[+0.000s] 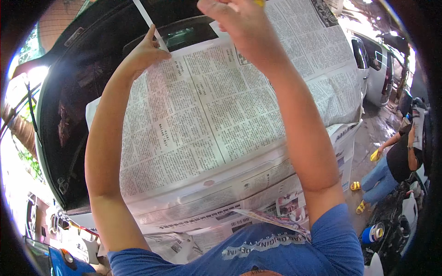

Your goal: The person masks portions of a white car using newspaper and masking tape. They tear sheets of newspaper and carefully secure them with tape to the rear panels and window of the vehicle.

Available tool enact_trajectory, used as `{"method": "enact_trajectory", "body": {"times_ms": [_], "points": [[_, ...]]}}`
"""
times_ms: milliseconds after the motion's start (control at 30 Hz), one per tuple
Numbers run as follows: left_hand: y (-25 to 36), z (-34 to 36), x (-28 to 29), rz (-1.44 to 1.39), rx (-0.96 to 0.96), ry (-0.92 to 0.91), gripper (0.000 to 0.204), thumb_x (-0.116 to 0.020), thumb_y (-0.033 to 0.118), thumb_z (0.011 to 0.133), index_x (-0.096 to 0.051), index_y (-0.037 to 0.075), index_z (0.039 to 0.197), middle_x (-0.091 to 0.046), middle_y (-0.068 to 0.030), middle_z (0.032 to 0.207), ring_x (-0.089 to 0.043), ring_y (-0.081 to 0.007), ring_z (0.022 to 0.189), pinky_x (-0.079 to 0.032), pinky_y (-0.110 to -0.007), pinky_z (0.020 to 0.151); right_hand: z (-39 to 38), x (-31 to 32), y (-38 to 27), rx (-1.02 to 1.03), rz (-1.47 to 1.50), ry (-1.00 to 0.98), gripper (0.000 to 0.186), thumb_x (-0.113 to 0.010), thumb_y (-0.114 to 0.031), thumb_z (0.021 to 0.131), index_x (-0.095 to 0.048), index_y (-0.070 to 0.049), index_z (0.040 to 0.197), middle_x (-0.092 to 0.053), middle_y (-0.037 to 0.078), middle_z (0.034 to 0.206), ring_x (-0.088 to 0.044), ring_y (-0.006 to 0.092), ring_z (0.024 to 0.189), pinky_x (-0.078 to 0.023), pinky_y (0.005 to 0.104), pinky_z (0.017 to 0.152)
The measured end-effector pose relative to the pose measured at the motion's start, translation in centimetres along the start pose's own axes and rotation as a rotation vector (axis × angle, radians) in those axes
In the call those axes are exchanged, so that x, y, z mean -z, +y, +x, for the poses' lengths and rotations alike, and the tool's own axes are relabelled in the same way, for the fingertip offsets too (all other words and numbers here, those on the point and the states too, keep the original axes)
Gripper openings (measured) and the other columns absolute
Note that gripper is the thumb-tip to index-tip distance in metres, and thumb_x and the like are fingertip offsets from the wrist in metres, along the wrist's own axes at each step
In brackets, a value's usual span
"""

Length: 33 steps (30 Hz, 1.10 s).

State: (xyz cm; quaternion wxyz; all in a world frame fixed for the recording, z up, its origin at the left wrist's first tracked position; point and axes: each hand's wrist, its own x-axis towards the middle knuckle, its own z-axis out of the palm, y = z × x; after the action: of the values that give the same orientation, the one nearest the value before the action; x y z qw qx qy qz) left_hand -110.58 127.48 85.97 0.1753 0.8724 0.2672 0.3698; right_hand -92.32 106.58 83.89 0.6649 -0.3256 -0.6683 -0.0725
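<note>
Left hand (145,54) spread against white strip (146,15); right hand (239,23) blurred (grip unclear). Newspaper (184,115) apparently laid below hands; dark glass (186,33) beyond, uncovered.

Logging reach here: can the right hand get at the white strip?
Likely yes: nothing visible stands between the right hand and the white strip; the left hand is at its lower end.

left hand (146,53) points forward; right hand (238,22) perhaps curled
</note>
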Motion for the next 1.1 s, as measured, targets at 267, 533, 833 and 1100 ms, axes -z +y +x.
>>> {"method": "enact_trajectory", "body": {"times_ms": [267,533,833,1100], "points": [[-3.1,0.3,1.2,-0.132,0.032,0.010,0.108,-0.075,0.020,0.087,-0.004,-0.005,0.164,-0.060,-0.0242,0.139,-0.060,-0.0337,0.126,-0.043,-0.039,0.111,-11.8,8.4,-6.5,0.058,-0.471,0.228,0.034,-0.059,-0.019,0.103,-0.067,0.004,0.126,-0.065,0.014,0.128,-0.063,0.0184,0.107,-0.054,0.0328,0.088],[-3.4,0.8,2.1,-0.071,0.049,-0.154,0.095,-0.075,0.019,0.085,-0.025,-0.003,0.163,-0.061,-0.0193,0.136,-0.058,-0.0273,0.125,-0.041,-0.034,0.113,-27.5,16.3,-7.3,-0.373,-0.596,0.539,0.024,-0.061,-0.004,0.097,-0.065,0.003,0.119,-0.062,0.009,0.120,-0.056,0.0153,0.110,-0.043,0.0291,0.097],[-0.2,0.0,0.8,0.072,0.214,0.014,0.115,-0.081,0.038,0.085,-0.008,-0.001,0.165,-0.050,-0.0210,0.149,-0.050,-0.0314,0.135,-0.036,-0.040,0.115,-31.6,21.1,-8.7,-0.442,-0.610,0.748,0.026,-0.060,-0.001,0.096,-0.063,0.005,0.122,-0.061,0.010,0.124,-0.056,0.0159,0.111,-0.043,0.0300,0.099],[4.8,-1.0,-0.4,0.749,-0.350,0.423,0.100,-0.073,0.058,0.090,-0.026,0.013,0.165,-0.028,-0.0216,0.167,-0.030,-0.0380,0.153,-0.030,-0.051,0.125,-31.4,22.9,-9.2,-0.349,-0.628,0.586,0.033,-0.058,-0.001,0.098,-0.061,0.005,0.130,-0.062,0.008,0.117,-0.055,0.0139,0.102,-0.043,0.0280,0.094]]}}
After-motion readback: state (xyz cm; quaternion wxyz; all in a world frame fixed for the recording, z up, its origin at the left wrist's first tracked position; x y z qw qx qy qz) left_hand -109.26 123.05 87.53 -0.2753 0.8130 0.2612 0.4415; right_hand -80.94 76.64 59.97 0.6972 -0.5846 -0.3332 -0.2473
